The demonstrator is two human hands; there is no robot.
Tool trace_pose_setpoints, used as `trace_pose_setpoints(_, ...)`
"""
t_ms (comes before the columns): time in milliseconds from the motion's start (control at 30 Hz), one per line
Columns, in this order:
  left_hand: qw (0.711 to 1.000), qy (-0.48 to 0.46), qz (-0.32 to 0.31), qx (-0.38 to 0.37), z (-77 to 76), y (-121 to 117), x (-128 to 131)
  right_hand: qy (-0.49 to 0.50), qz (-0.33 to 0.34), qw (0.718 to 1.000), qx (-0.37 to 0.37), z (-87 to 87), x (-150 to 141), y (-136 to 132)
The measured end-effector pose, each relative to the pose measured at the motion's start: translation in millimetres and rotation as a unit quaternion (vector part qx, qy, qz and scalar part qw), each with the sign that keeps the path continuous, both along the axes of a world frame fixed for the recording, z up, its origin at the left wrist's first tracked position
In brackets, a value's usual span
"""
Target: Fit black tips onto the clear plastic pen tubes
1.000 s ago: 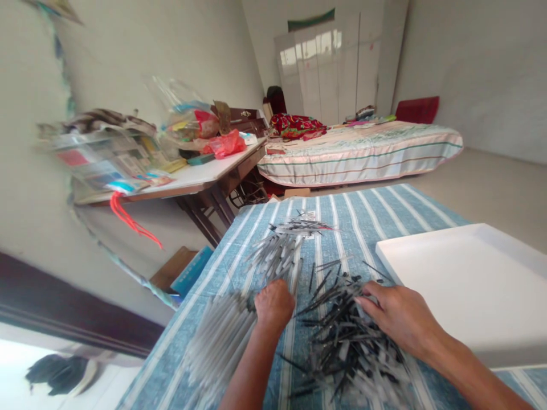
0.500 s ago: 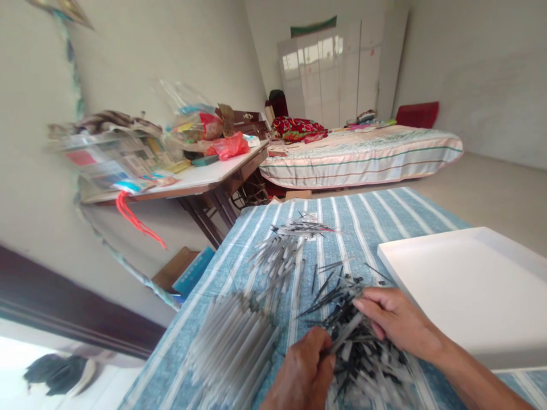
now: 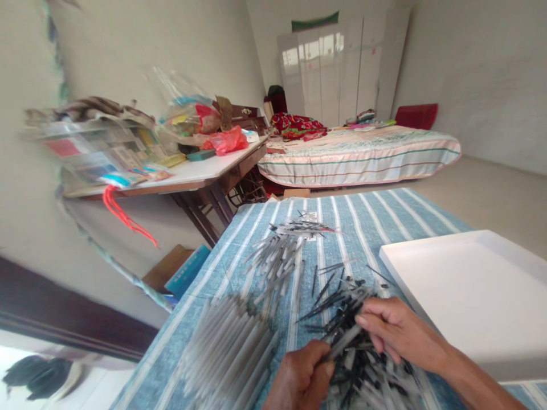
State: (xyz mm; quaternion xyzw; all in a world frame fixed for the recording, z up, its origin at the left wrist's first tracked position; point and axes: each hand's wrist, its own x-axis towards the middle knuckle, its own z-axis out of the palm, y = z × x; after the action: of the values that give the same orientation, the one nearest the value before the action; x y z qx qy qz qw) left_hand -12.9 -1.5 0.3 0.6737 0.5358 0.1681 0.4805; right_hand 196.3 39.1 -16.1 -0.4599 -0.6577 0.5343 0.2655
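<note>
Nearest, the left hand (image 3: 301, 370) has its thumb and fingers closed around the lower end of a slim grey tube (image 3: 345, 340). One second before, this hand was beside the neat row of grey tubes (image 3: 231, 353); now it has come to the right hand (image 3: 391, 324), so both hands work on one piece. The right thumb and fingertips are pinched together, it seems on the tube's upper end. The tube lies slanting between the hands, above the loose heap of black and grey pieces (image 3: 363, 376); it looks straight, smooth and dull, but its ends are hidden. Farther, a smaller bunch of grey tubes (image 3: 276, 256) rests on the striped cloth (image 3: 371, 219), with the white tray (image 3: 465, 296) at right.
</note>
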Motion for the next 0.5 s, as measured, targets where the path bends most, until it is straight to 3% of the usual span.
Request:
trace_pose_setpoints(267, 0.997, -0.033, 0.005, -0.072, -2.2, 1.3, -4.9, 0.112, 0.043, 0.99, -0.069, -0.6, -1.1, 0.1)
trace_pose_setpoints(500, 0.995, -0.047, 0.014, -0.082, -5.1, 1.2, -5.2, 0.017, 0.038, 0.999, -0.028, 0.4, 0.8, -1.2)
